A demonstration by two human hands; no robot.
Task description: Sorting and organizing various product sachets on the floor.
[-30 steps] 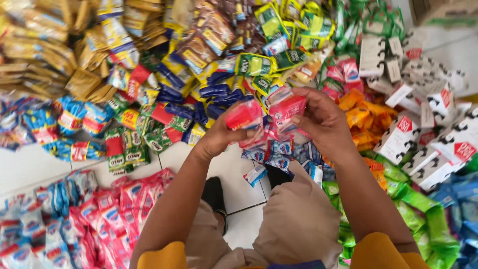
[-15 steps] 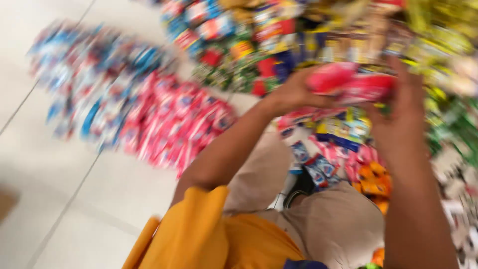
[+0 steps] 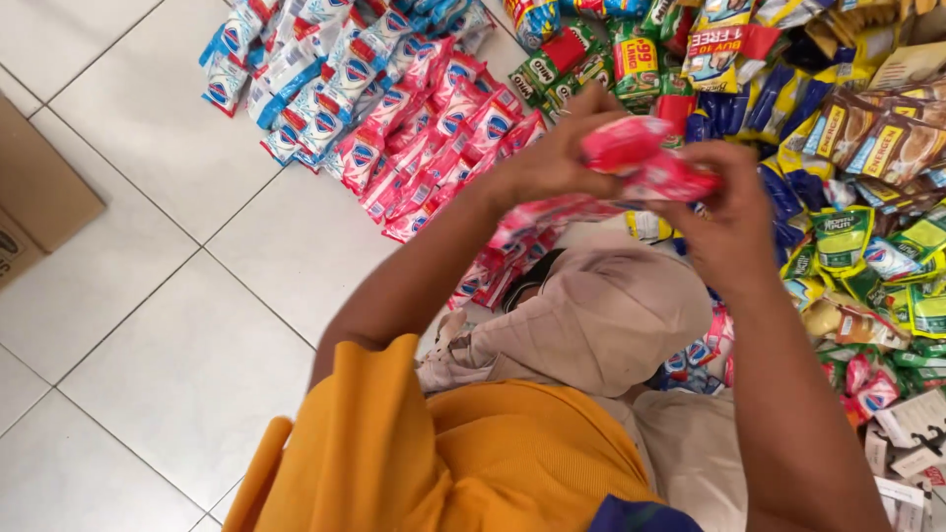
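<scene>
Both hands were up in front of the chest working a strip of red sachets point(image 3: 650, 167). The left hand point(image 3: 552, 158) pinched one end and the right hand point(image 3: 724, 222) gripped the other, so it looked like mid-fold or bunching. Next it'd need a steady pinch so nothing slips. Sachet piles crowded the front and right; the pink-and-red pile point(image 3: 434, 138) sat close. Bare floor tiles point(image 3: 148, 296) and a cardboard box point(image 3: 34, 207) lay left.

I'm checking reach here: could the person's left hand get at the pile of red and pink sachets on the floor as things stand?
Probably yes. The pile of red and pink sachets lies just beyond the left hand with nothing between, but that hand already grips the red packets together with the right hand.
</scene>
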